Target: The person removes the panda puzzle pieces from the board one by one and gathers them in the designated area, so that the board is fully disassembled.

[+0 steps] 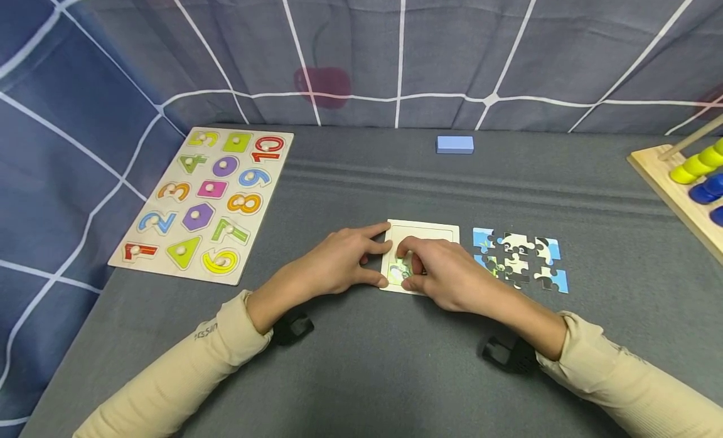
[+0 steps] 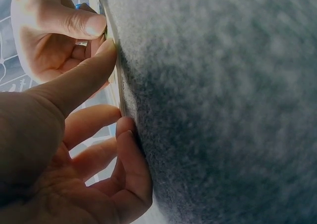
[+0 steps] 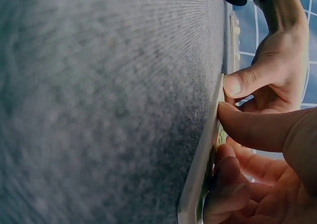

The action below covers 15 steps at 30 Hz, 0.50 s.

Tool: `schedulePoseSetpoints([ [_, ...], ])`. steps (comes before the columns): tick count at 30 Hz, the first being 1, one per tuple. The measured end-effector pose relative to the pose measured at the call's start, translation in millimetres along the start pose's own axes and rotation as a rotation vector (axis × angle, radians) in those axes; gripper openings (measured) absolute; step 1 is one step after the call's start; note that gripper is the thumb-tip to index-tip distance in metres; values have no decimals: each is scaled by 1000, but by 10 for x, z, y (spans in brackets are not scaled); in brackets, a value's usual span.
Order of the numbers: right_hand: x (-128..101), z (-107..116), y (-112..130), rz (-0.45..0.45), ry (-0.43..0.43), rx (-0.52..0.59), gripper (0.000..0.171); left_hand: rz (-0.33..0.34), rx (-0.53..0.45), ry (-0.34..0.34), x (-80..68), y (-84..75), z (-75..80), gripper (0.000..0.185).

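Observation:
A cream puzzle tray (image 1: pixel 425 232) lies flat on the grey cloth at the centre. My left hand (image 1: pixel 380 255) grips its left edge, with the index finger at the far corner and the thumb at the near corner. My right hand (image 1: pixel 408 262) covers the tray's near half and pinches a green-and-white puzzle piece (image 1: pixel 400 272) lying in the tray's near left corner. In the left wrist view my left hand's thumb (image 2: pixel 84 80) touches the tray's edge (image 2: pixel 122 92). The right wrist view shows the tray's rim (image 3: pixel 198 169), with my right hand's fingers (image 3: pixel 228 189) curled over it.
Several loose panda puzzle pieces (image 1: pixel 519 259) lie just right of the tray. A number peg board (image 1: pixel 206 199) sits at the left. There is a blue block (image 1: pixel 454 144) at the back and a wooden bead toy (image 1: pixel 686 174) at the right edge. Checked fabric forms the walls.

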State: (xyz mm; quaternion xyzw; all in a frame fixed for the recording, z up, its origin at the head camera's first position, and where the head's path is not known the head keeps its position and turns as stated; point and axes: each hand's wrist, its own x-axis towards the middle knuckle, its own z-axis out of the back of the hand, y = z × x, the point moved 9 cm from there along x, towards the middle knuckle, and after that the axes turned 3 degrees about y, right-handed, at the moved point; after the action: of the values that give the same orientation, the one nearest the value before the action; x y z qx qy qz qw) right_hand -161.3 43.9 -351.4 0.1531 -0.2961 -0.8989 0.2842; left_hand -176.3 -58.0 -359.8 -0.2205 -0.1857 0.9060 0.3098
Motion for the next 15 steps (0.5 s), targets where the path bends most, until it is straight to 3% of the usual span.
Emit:
schedulePoseSetpoints([
  [8,11,-42,11,-20,37,-27,30,-1,3,-9,-10,6,8,62],
  [15,-12,-43,27,-8,14,-33,26,2,10,-2,-2,10,-9,62],
])
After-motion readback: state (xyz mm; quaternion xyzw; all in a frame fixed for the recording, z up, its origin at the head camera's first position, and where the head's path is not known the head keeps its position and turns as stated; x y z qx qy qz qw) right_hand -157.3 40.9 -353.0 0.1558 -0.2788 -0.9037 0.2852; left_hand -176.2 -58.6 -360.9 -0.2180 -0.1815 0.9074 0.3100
